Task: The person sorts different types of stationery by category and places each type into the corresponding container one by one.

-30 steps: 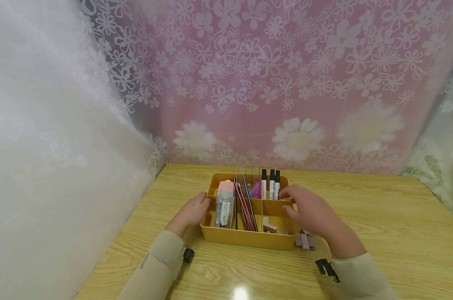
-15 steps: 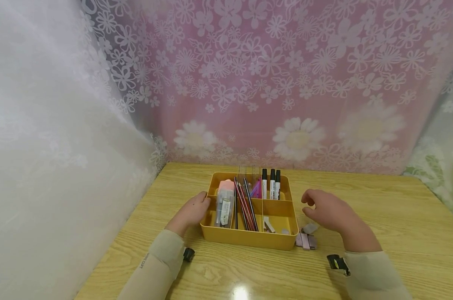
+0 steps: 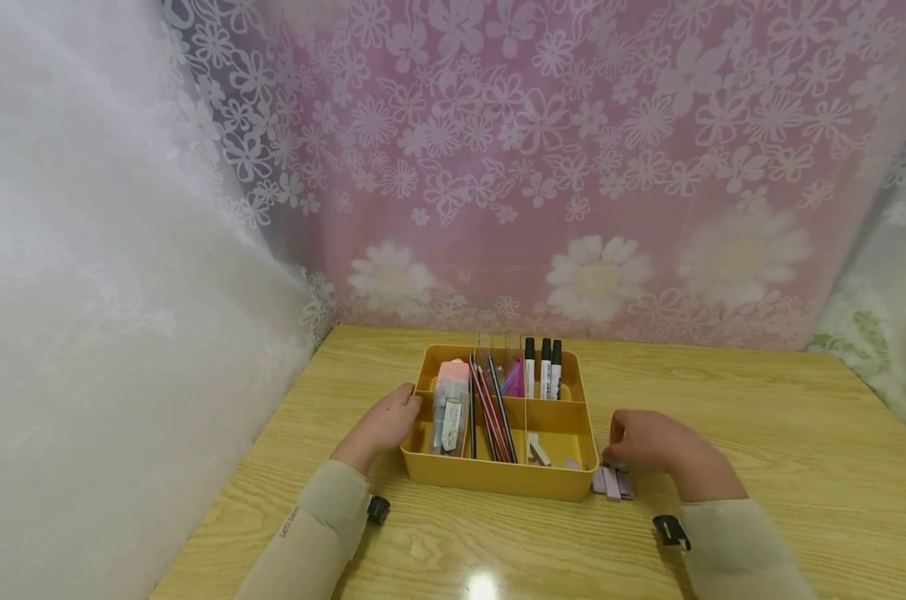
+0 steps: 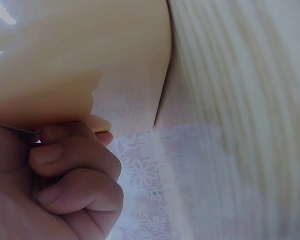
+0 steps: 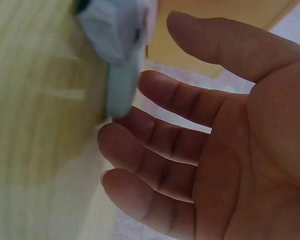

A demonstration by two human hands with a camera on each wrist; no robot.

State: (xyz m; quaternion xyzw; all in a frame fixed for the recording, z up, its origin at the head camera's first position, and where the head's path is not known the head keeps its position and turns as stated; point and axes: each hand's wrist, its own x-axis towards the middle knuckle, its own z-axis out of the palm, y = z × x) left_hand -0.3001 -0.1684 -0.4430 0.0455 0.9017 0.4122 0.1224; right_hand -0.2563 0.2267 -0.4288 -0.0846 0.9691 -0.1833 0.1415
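A yellow divided desk organizer (image 3: 498,481) sits on the wooden table. My left hand (image 3: 381,421) grips its left rim; in the left wrist view the fingers (image 4: 85,155) curl against the organizer's wall (image 4: 50,70). Just right of the organizer lie several small pinkish, eraser-like blocks (image 3: 613,483). My right hand (image 3: 658,446) is over them, fingers loosely bent. Seen from the right wrist, the thumb stands apart and the fingertips are beside a pale rounded block (image 5: 122,90), nothing pinched between them. Whether they touch it, I cannot tell.
Inside the organizer are a clear case with a pink top (image 3: 451,408), several pencils (image 3: 493,412), black-capped markers (image 3: 546,371), a purple set square (image 3: 514,379) and small pale blocks (image 3: 538,450). A pink floral curtain (image 3: 498,208) hangs behind the table.
My right hand has moved from over the organizer's right compartment out to the right, then down to the blocks on the table. The left hand stays on the rim.
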